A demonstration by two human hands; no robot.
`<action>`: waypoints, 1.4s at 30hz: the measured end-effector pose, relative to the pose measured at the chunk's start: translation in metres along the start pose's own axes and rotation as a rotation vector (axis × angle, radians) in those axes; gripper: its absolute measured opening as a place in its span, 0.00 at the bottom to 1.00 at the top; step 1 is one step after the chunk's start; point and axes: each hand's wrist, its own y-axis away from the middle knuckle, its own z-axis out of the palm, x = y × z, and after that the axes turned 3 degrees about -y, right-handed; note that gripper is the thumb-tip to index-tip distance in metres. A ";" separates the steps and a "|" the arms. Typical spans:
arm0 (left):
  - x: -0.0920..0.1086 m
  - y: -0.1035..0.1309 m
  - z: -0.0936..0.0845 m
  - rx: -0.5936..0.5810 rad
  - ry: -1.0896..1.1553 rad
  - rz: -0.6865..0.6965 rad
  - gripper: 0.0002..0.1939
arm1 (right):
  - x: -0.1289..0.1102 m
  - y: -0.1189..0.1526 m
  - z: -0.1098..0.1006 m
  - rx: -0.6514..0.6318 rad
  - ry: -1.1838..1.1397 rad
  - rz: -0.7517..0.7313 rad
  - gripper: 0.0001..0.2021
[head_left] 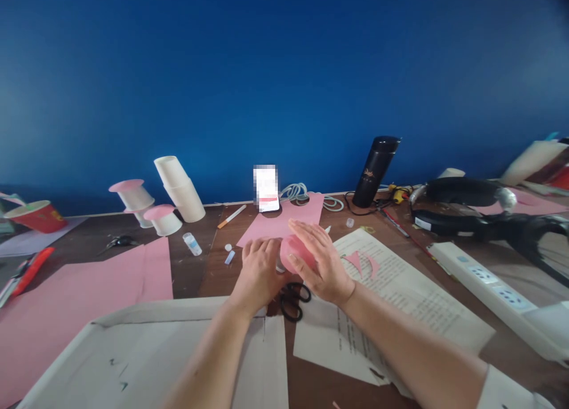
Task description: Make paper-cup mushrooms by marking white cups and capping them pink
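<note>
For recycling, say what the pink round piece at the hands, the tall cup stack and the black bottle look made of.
Pink round piece: probably paper, matte, coloured like the cut scraps. Tall cup stack: likely paper, dull white, thin-rimmed. Black bottle: perhaps coated metal; smooth, faintly shiny.

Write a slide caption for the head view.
Right hand against a pink disc, left hand close beside it, with black scissors and a printed sheet on the table.

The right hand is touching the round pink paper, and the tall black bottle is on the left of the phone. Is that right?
Not quite: the head view shows the tall black bottle on the right of the phone. The right hand is touching the round pink paper.
</note>
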 end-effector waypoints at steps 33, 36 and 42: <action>0.007 0.004 0.000 -0.035 -0.056 0.007 0.15 | -0.006 0.000 0.009 -0.230 0.160 0.090 0.25; 0.005 0.004 0.004 -0.059 -0.024 -0.008 0.17 | -0.005 0.000 0.010 -0.208 0.152 0.100 0.24; 0.002 0.004 0.012 -0.109 0.017 -0.050 0.18 | -0.005 -0.001 0.012 -0.185 0.154 0.093 0.24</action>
